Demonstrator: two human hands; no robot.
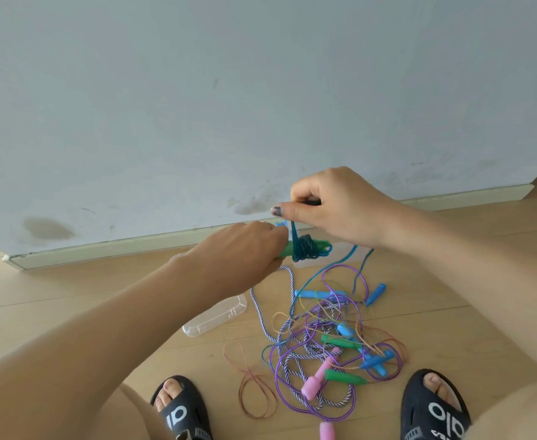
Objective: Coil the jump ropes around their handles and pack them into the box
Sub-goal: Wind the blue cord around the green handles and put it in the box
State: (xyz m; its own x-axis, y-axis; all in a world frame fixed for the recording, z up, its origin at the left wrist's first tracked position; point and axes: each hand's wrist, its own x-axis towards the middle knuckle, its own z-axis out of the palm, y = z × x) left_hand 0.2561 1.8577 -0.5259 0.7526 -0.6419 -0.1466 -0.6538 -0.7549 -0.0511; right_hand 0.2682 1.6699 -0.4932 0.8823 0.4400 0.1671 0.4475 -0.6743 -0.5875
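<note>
Left hand (245, 249) grips the green handles (305, 247); right hand (334, 204) pinches the teal rope (294, 231) above them. Its tail runs into the floor tangle (324, 338), so snagging could loosen the coil.

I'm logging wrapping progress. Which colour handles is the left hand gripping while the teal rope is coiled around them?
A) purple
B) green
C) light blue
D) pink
B: the left hand grips the green plastic handles, with the teal braided rope bunched around them.
</note>
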